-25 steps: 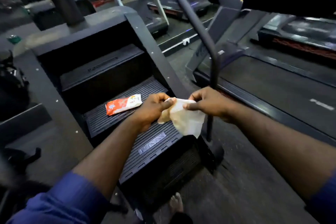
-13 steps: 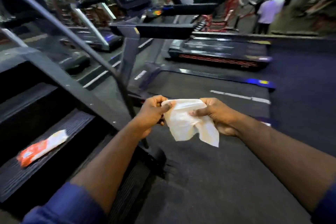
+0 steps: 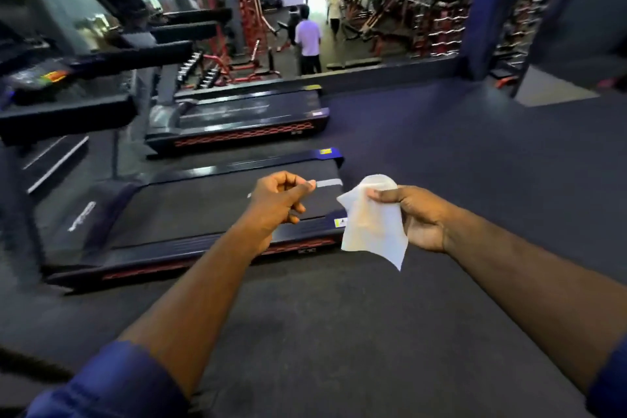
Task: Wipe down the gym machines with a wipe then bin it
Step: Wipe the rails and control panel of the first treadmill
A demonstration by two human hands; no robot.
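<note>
1. We judge the step in hand to be bringing the wipe (image 3: 371,224) to a machine. The nearest treadmill (image 3: 190,210) lies at about 9 o'clock from it. To do this well, we should spread the sheet flat over the fingers first, because a bunched wipe cleans little.
2. The right grip (image 3: 420,217) pinches the wipe's upper edge between thumb and fingers, and the rest hangs free above the floor.
3. The left grip (image 3: 278,204), at 9 o'clock of the wipe and apart from it, is curled narrow and holds nothing.
</note>
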